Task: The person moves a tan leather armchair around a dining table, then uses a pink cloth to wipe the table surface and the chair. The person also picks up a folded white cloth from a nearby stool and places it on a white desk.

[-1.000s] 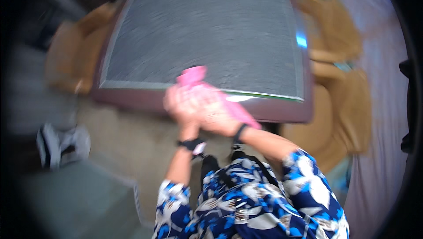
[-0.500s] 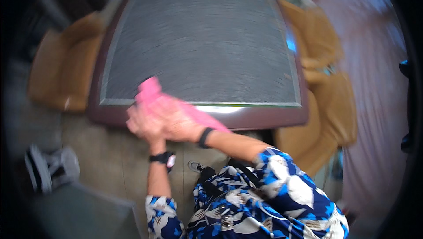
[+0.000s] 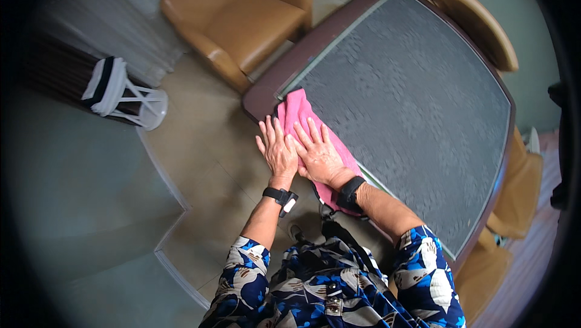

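Observation:
A pink cloth (image 3: 294,110) lies draped over the near left edge of a table with a dark grey top (image 3: 411,98) and a reddish-brown rim. My right hand (image 3: 322,157) rests flat on the cloth with its fingers spread. Beside it, my left hand (image 3: 279,154) has its fingers stretched along the cloth's left side, at the table's corner. The two hands touch or nearly touch at the thumbs. Part of the cloth hangs below the rim, under my right wrist.
A tan armchair (image 3: 242,25) stands by the table's left side. Another chair back (image 3: 475,22) is at the far side, and more tan chairs (image 3: 517,189) line the right. A white plastic stand (image 3: 148,110) sits on the floor at left, near a pale curtain (image 3: 115,19).
The view has turned, so the table now appears tilted and farther right. My right hand has gone from lying over the left to beside it, and both hands' fingers are spread out.

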`<state>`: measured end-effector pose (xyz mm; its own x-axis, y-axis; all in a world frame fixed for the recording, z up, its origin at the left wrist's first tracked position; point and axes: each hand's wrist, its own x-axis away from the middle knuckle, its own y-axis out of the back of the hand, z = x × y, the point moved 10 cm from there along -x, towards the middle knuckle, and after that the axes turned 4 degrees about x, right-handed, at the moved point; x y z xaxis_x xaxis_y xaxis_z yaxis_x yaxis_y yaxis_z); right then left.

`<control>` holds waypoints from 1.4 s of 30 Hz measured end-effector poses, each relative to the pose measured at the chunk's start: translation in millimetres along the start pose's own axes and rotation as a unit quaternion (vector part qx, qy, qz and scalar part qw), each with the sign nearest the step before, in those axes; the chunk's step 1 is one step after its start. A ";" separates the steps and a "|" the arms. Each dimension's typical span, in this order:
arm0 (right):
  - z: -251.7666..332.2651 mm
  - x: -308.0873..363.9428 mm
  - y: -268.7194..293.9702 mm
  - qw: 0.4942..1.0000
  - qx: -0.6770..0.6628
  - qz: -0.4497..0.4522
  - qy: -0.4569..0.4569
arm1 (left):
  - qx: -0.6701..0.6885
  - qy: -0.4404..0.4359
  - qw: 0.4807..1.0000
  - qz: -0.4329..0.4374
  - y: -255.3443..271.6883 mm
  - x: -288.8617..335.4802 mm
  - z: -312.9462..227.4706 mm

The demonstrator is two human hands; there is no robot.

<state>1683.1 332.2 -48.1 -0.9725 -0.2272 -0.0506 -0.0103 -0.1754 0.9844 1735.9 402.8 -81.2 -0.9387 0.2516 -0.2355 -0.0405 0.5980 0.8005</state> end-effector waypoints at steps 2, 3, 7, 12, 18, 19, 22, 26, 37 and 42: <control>-0.1 -2.1 2.4 1.000 -0.007 0.000 0.006 | 0.011 0.019 1.000 -0.002 -0.5 -2.7 2.2; 1.5 -5.3 5.7 1.000 -0.012 0.001 0.013 | 0.017 0.029 0.999 -0.004 4.3 -4.3 2.4; -0.8 3.6 -0.2 0.999 -0.035 0.008 0.023 | -0.019 0.058 0.998 -0.005 -0.9 4.9 3.0; 1.0 8.5 3.3 0.998 -0.035 -0.048 0.025 | -0.024 0.067 0.997 -0.011 3.4 6.1 0.3; 2.2 8.3 2.3 1.000 -0.011 -0.027 0.009 | 0.020 0.069 0.997 0.000 -8.3 5.1 6.3; 4.1 6.0 5.0 0.999 -0.015 -0.028 0.009 | 0.031 0.073 0.997 0.004 -8.9 2.6 9.0; 4.4 1.3 3.2 0.999 -0.003 -0.040 0.011 | 0.068 0.075 0.994 0.040 -16.1 -4.1 13.2; 3.1 1.0 11.3 0.999 0.008 -0.034 0.008 | 0.344 0.246 0.897 0.125 -45.2 11.5 28.8; 10.1 -4.2 35.7 0.998 0.051 -0.016 -0.015 | 0.552 0.203 0.792 0.163 -46.4 58.4 24.1; 17.2 -15.4 40.9 0.997 0.071 -0.014 -0.015 | 0.417 0.058 0.901 0.105 -90.4 107.1 84.8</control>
<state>1693.7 345.0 -4.1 -0.9780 -0.1943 -0.0757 -0.0686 -0.0433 0.9967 1668.0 440.2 -225.5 -0.9274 0.3730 -0.0287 0.3674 0.9226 0.1177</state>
